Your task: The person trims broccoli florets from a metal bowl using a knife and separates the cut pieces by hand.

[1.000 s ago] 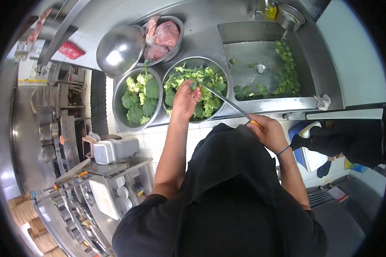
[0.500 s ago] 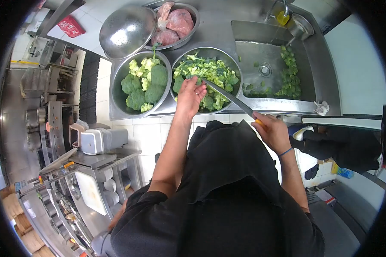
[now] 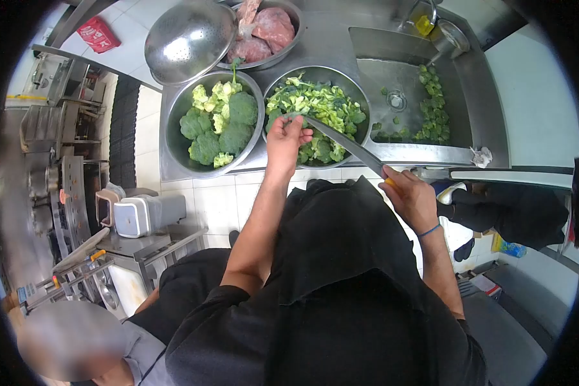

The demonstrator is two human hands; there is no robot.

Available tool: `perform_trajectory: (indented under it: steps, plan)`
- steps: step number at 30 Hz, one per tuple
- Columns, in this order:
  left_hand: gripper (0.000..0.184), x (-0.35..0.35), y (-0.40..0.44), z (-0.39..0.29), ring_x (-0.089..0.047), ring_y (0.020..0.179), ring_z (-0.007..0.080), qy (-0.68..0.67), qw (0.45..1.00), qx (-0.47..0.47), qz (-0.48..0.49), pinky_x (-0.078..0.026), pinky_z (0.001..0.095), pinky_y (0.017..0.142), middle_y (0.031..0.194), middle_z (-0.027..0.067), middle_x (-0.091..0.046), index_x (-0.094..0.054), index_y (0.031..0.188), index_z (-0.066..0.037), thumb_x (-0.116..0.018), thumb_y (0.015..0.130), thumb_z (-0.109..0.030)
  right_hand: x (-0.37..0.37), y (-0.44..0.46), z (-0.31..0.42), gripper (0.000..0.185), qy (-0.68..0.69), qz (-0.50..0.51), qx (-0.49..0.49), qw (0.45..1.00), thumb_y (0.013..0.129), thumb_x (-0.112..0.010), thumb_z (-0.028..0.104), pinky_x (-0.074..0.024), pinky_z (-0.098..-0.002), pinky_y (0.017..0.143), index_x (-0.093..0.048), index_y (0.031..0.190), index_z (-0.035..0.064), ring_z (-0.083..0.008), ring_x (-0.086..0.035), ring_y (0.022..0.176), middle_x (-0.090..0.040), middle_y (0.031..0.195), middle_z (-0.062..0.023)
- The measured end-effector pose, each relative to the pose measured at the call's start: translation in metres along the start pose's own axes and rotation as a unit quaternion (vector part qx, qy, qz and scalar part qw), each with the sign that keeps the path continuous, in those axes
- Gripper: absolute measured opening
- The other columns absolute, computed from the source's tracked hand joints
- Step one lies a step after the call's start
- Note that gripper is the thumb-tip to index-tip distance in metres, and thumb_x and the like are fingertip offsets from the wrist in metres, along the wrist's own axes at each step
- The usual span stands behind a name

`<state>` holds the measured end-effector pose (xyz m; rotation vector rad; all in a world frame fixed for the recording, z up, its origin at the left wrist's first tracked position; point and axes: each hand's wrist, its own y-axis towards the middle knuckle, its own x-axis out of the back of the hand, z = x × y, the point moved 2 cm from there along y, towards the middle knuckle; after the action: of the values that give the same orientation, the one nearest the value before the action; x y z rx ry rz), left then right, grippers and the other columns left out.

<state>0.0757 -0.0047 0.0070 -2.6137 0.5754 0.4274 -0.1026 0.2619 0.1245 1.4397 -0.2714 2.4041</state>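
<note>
My right hand is closed around the yellow handle of a long knife, whose blade slants up to the left. The blade tip meets the fingertips of my left hand, which pinch a small piece of broccoli, mostly covered by the fingers. Both are over the near left part of a steel bowl full of cut broccoli and pale green stem pieces. Left of it, a second steel bowl holds large broccoli heads.
Behind the bowls, a perforated steel colander leans against a basin of raw meat. On the right is a sink with water and floating florets. Another person is close behind on my left, near a metal rack.
The other person has come into view at the lower left. My hands and the knife keep nearly the same pose over the bowl; the view has shifted slightly.
</note>
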Motion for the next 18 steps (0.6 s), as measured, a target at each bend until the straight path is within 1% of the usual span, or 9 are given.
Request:
perform_trajectory:
  steps: [1, 4, 7, 10, 13, 14, 17, 18]
  plan:
    - [0.027, 0.000, 0.000, -0.001, -0.074, 0.087, 0.0185, 0.020, 1.000, -0.007, 0.006, -0.063, 0.0324, 0.078, 0.101, 0.0096, -0.070, -0.058, 0.122, 0.000, -0.071, 0.110, -0.020, -0.002, 0.000, 0.002, 0.039, 0.001, -0.001, -0.002, 1.000, 0.100, -0.080, 0.031, -0.0577, -0.0465, 0.070, -0.075, 0.134, 0.0129, -0.0363, -0.074, 0.081, -0.073, 0.093, -0.0119]
    - [0.031, 0.002, 0.002, 0.002, -0.075, 0.083, 0.0173, 0.042, 0.999, -0.024, -0.013, -0.063, 0.0304, 0.074, 0.097, 0.0116, -0.071, -0.056, 0.128, 0.006, -0.069, 0.110, -0.014, -0.011, 0.002, 0.007, 0.038, -0.001, -0.002, -0.010, 1.000, 0.100, -0.079, 0.033, -0.0581, -0.0473, 0.071, -0.074, 0.133, 0.0134, -0.0371, -0.074, 0.082, -0.073, 0.094, -0.0125]
    - [0.032, -0.001, 0.003, 0.012, -0.074, 0.082, 0.0177, 0.020, 1.000, -0.023, -0.008, -0.063, 0.0305, 0.073, 0.095, 0.0108, -0.070, -0.055, 0.130, 0.007, -0.069, 0.108, -0.010, -0.020, 0.009, 0.015, 0.037, -0.014, 0.003, -0.021, 1.000, 0.102, -0.077, 0.035, -0.0585, -0.0482, 0.072, -0.074, 0.133, 0.0139, -0.0380, -0.074, 0.085, -0.074, 0.095, -0.0137]
    - [0.031, -0.001, 0.005, 0.018, -0.074, 0.082, 0.0180, 0.036, 0.999, -0.015, -0.004, -0.063, 0.0306, 0.073, 0.096, 0.0103, -0.070, -0.055, 0.131, 0.007, -0.068, 0.107, -0.007, -0.032, 0.019, 0.013, 0.037, -0.023, -0.001, -0.021, 1.000, 0.103, -0.075, 0.037, -0.0588, -0.0495, 0.074, -0.074, 0.132, 0.0140, -0.0390, -0.075, 0.087, -0.075, 0.096, -0.0149]
    - [0.031, -0.003, 0.000, 0.026, -0.075, 0.084, 0.0207, 0.076, 0.997, -0.028, 0.017, -0.064, 0.0340, 0.079, 0.104, 0.0121, -0.071, -0.054, 0.134, 0.005, -0.067, 0.107, -0.006, -0.044, 0.031, 0.004, 0.037, -0.001, -0.015, -0.008, 1.000, 0.103, -0.074, 0.038, -0.0589, -0.0499, 0.077, -0.075, 0.130, 0.0130, -0.0403, -0.075, 0.089, -0.076, 0.099, -0.0165]
    - [0.036, -0.003, 0.000, 0.028, -0.075, 0.086, 0.0192, 0.072, 0.996, -0.046, 0.025, -0.062, 0.0330, 0.078, 0.105, 0.0121, -0.071, -0.054, 0.137, 0.003, -0.069, 0.105, -0.004, -0.045, 0.035, -0.001, 0.036, 0.015, -0.017, -0.002, 1.000, 0.103, -0.075, 0.037, -0.0590, -0.0496, 0.078, -0.076, 0.130, 0.0125, -0.0407, -0.075, 0.090, -0.077, 0.100, -0.0170]
    - [0.039, 0.001, 0.003, 0.022, -0.074, 0.087, 0.0169, 0.202, 0.970, -0.135, 0.004, -0.060, 0.0299, 0.075, 0.113, 0.0126, -0.071, -0.057, 0.136, 0.001, -0.074, 0.101, -0.002, -0.037, 0.039, -0.006, 0.035, 0.072, -0.026, 0.011, 0.997, 0.101, -0.078, 0.034, -0.0593, -0.0475, 0.080, -0.078, 0.127, 0.0110, -0.0413, -0.075, 0.093, -0.079, 0.102, -0.0185]
    - [0.040, 0.002, 0.003, 0.020, -0.073, 0.087, 0.0160, 0.226, 0.962, -0.153, -0.010, -0.060, 0.0300, 0.074, 0.114, 0.0123, -0.070, -0.059, 0.135, 0.000, -0.076, 0.098, -0.001, -0.030, 0.038, -0.006, 0.034, 0.091, -0.029, 0.013, 0.995, 0.100, -0.079, 0.032, -0.0594, -0.0467, 0.081, -0.078, 0.127, 0.0105, -0.0414, -0.075, 0.093, -0.079, 0.103, -0.0190]
